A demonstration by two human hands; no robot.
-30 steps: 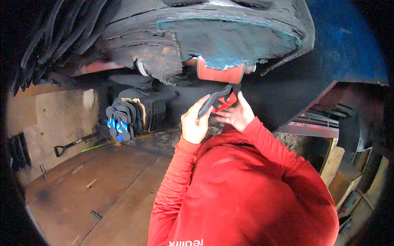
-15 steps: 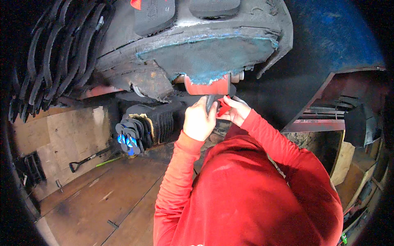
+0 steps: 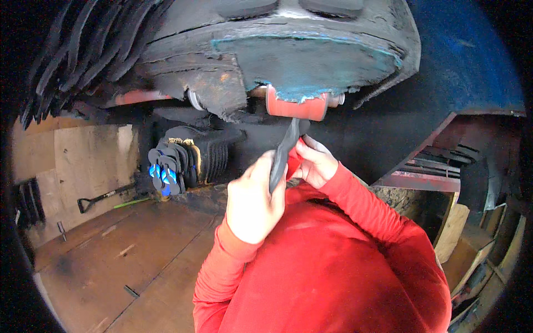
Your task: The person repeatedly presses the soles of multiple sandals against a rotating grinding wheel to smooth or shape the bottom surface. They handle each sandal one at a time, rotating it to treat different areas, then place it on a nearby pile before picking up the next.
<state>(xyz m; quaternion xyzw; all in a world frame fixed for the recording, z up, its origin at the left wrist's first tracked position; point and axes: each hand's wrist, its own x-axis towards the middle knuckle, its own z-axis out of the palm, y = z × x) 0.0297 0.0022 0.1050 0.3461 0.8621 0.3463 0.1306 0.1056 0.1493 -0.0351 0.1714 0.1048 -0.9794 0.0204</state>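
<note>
A black flip-flop (image 3: 285,153) with a red strap (image 3: 295,159) is held edge-on between my two hands. My left hand (image 3: 252,194) is closed round the near end of the sole. On the strap side, my right hand (image 3: 317,164) grips it with bent fingers, partly hidden behind the sole. The far end of the flip-flop reaches the lower edge of a red sanding drum (image 3: 298,109); whether it touches or stops just short, I cannot tell.
Above the drum hangs a worn dark flap (image 3: 311,61) with a bluish edge. Curved black strips (image 3: 83,50) hang at upper left. Stacked flip-flops (image 3: 164,169), some with blue straps, stand left of my hands. A blue-black panel (image 3: 466,55) rises at right.
The view has shifted, so the bench sits higher. My left hand has come nearer my body, and the flip-flop now shows more of its length, slanting up to the drum.
</note>
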